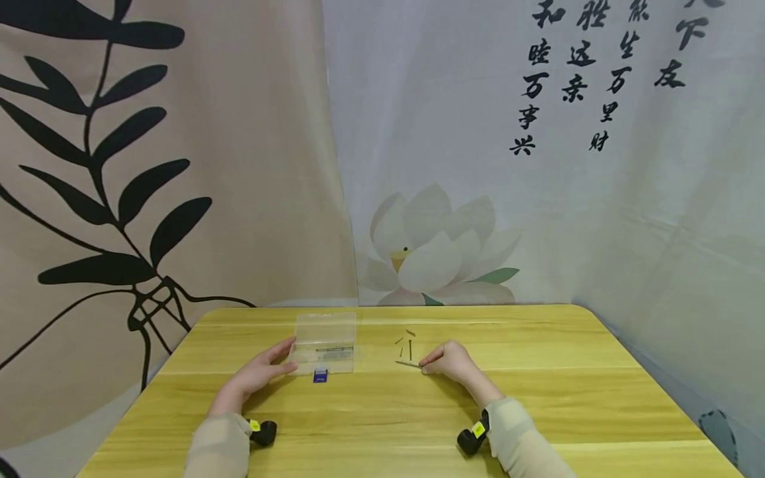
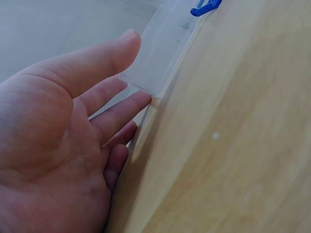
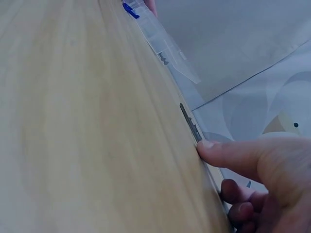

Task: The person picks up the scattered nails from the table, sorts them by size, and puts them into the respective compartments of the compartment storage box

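Note:
My left hand [image 1: 263,372] is at the left side of a clear plastic case [image 1: 325,328], its fairly straight fingers touching the end wall and the thumb by the near corner. The case stands with its lid raised and a blue latch [image 1: 320,376] at its front. Dark thin rods [image 1: 335,349] lie inside. To the right, my right hand [image 1: 451,362] pinches one end of a thin pointed metal rod [image 1: 408,364], like a drill bit, low over the table. Just beyond it lie several small dark metal pieces [image 1: 410,350], the longest pointing away from me.
The wooden table [image 1: 370,425] reaches back to a hanging cloth [image 1: 287,166] printed with dark leaves, a lotus and writing. A black wrist camera [image 1: 264,433] sits at the left sleeve and another black camera [image 1: 470,441] at the right one.

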`<state>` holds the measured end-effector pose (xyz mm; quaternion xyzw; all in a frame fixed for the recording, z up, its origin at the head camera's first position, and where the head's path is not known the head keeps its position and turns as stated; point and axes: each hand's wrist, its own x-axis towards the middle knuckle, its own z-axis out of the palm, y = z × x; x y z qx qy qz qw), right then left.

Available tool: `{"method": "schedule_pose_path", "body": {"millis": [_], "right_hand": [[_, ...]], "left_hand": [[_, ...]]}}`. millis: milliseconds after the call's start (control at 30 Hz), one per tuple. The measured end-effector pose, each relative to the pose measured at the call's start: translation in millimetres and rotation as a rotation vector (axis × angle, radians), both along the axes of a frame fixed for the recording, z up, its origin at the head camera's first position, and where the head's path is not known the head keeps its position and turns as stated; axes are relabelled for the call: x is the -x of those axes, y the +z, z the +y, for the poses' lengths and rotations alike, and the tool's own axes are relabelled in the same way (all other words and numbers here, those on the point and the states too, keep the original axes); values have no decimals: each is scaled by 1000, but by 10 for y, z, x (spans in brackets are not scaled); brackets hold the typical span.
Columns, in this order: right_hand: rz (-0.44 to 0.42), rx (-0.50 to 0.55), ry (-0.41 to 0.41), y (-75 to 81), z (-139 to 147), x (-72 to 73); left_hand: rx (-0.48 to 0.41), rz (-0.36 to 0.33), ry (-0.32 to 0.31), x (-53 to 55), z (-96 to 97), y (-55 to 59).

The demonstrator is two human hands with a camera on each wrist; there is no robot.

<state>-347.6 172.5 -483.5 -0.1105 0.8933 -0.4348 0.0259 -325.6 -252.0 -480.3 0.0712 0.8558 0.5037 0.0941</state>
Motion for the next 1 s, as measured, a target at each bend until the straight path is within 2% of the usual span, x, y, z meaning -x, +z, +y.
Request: {"method": "schedule_pose_path", "body": {"millis": [500, 600, 1000], "right_hand": [[65, 16, 118, -53, 62, 81], [72, 4, 131, -50, 65, 63], [11, 48, 78, -5, 122, 77]], "left_hand": [[0, 13, -5, 15, 21, 4], [-3, 5, -4, 6, 10, -4], [4, 30, -32, -5, -2, 21]]}}
